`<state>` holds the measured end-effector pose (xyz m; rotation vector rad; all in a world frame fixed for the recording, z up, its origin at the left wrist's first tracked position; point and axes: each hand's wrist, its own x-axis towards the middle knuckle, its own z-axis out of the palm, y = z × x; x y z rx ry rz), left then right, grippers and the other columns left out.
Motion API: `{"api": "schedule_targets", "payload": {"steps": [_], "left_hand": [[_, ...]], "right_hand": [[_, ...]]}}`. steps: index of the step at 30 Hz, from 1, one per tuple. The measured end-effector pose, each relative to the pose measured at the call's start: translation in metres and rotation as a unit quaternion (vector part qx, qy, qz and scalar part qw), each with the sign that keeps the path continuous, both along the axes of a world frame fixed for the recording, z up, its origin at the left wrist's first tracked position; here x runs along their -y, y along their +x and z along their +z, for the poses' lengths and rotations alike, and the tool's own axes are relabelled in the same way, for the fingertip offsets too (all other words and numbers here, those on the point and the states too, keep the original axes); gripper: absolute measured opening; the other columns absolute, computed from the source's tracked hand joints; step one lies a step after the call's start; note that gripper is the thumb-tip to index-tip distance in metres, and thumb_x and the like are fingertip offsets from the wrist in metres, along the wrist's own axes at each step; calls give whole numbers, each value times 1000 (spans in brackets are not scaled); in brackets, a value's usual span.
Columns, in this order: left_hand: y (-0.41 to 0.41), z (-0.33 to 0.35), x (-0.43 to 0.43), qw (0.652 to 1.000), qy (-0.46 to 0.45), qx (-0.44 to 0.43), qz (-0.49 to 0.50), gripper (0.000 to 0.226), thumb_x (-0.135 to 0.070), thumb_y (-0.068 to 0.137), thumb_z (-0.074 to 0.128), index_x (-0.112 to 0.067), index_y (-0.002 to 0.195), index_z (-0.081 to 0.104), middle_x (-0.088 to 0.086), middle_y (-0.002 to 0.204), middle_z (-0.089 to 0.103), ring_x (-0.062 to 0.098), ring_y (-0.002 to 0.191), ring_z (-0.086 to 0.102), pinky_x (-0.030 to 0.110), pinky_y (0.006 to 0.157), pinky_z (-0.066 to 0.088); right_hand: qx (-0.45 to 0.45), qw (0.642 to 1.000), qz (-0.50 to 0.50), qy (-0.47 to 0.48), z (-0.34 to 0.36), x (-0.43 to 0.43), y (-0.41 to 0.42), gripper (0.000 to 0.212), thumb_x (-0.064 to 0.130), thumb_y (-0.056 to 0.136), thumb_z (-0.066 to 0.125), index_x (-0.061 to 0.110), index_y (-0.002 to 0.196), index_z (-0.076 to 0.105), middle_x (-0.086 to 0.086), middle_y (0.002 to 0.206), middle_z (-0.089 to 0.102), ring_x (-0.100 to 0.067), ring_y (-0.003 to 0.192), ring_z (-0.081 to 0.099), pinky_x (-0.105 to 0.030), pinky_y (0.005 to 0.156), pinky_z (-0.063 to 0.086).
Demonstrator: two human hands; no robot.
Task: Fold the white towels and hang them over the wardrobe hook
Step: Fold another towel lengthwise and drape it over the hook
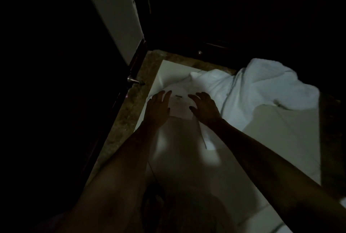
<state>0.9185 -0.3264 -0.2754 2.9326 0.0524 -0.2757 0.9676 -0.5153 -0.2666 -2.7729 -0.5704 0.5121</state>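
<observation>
Left hand (159,108) and right hand (204,108), fingers extended, gripping nothing, rest on folded towel (180,104) near white surface's (169,69) far-left corner. Best: smooth outward, square edges before the next fold.

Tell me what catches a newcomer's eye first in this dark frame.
Two bare hands, the left hand and right hand, spread open over a small folded white towel at centre. To the right lies a larger crumpled white towel. Further left, a metal door handle glints in the dark.
</observation>
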Motion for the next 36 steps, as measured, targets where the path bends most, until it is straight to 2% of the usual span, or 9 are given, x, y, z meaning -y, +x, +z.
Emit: {"api": "schedule_targets", "payload": {"steps": [5,8,14,18,23,27,29,32,36], "left_hand": [[21,-70,-14,999,-30,27,-33,59,-24,97,46,-16,151,23,6,153,33,22,140,29,38,114,18],[29,-87,-8,996,-65,67,-4,46,-18,96,50,-13,141,44,11,137,52,29,132,41,47,112,15],[32,-57,-9,973,-160,146,77,20,-1,90,55,2,108,64,20,103,69,36,100,63,50,108,33],[26,10,9,956,-231,142,113,26,-9,87,65,2,111,64,18,108,67,34,105,59,48,104,38],[9,118,22,958,-233,114,123,21,-16,94,58,-3,107,68,17,102,70,34,97,62,40,97,40],[7,226,21,926,-321,86,176,20,-8,93,57,0,108,68,16,108,69,28,100,62,35,86,49],[5,279,26,916,-351,73,180,17,-4,92,57,3,101,69,19,105,68,28,94,61,32,81,47],[-3,357,39,893,-387,90,213,13,-2,88,59,2,94,71,16,100,68,29,94,61,23,81,43],[-25,477,53,881,-404,111,220,9,-10,90,52,-15,92,59,10,87,66,31,85,63,42,76,52]], "right_hand": [[42,999,8,14,-69,-25,10,53,31,97,55,20,146,41,-14,154,32,-29,145,22,-41,113,22],[77,997,-6,28,-92,-29,14,36,25,98,52,13,132,59,-16,149,41,-28,143,28,-39,110,24],[175,969,12,175,-55,-28,15,9,7,86,67,0,84,73,-18,92,71,-37,97,65,-49,87,46],[165,946,18,277,22,-21,14,7,-2,87,66,-3,85,73,-18,82,72,-34,78,68,-43,76,54],[150,933,-28,326,150,-9,16,16,-2,93,56,-5,97,71,-20,94,72,-33,86,67,-19,79,38],[139,933,-69,325,262,16,21,16,3,95,57,-2,101,71,-17,97,72,-31,91,68,-27,80,47],[144,931,-75,326,319,29,17,16,5,97,55,0,99,70,-12,93,71,-23,85,67,-35,75,51],[142,929,-73,333,408,42,5,18,9,99,51,9,97,69,5,87,66,3,77,60,-17,70,46],[124,922,-67,361,546,51,-17,17,11,98,53,11,101,69,13,85,64,11,81,59,-5,69,42]]}}
